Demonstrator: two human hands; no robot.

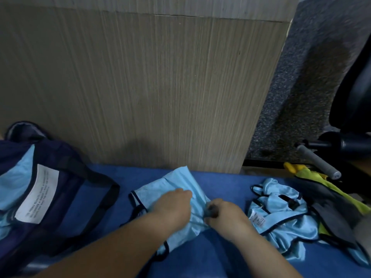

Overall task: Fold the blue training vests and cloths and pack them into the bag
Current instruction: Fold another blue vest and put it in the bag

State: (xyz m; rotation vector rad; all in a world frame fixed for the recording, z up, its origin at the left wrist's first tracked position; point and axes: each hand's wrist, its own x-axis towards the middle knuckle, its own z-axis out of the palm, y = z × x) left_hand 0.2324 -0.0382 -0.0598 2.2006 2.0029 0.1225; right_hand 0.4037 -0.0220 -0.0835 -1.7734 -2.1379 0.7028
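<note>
1. Head view, grip: a light-blue vest (180,183) is spread on the blue mat (220,181), in the middle between the bag and the heap. A bunched edge of it is pinched in the curled fingers of the right hand (226,215). The left hand (172,205) lies on it knuckles-up (gripping or merely pressing cannot be told).
2. Head view, progress: light-blue fabric is seen inside the navy bag (60,177) at left, so some packing is judged done. The vest in hand is only partly folded, and a crumpled heap of vests (281,213) remains at right, beside yellow-green and grey cloth (331,197).
3. Head view, room: the mat is bounded behind by a wooden panel (140,87). Bare mat is left between vest and bag, so the leftward path is judged free.
</note>
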